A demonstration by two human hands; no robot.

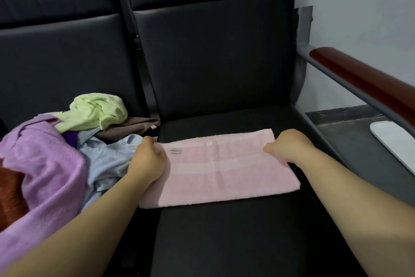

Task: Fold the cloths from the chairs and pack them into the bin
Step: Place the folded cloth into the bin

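Left hand (147, 160) and right hand (289, 146) are gripping the ends of the pink cloth (224, 171), lying part-folded on the chair seat (224, 243); at nine o'clock a heap of cloths (56, 153) is awaiting folding.

Head camera looks forward and down, close over a chair seat (224, 243).

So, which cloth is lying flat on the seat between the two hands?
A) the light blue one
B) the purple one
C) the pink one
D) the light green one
C: the pink towel lies flat on the black seat, the left hand and right hand gripping its ends; the green cloth, purple cloth and blue cloth sit crumpled in a pile on the next seat.
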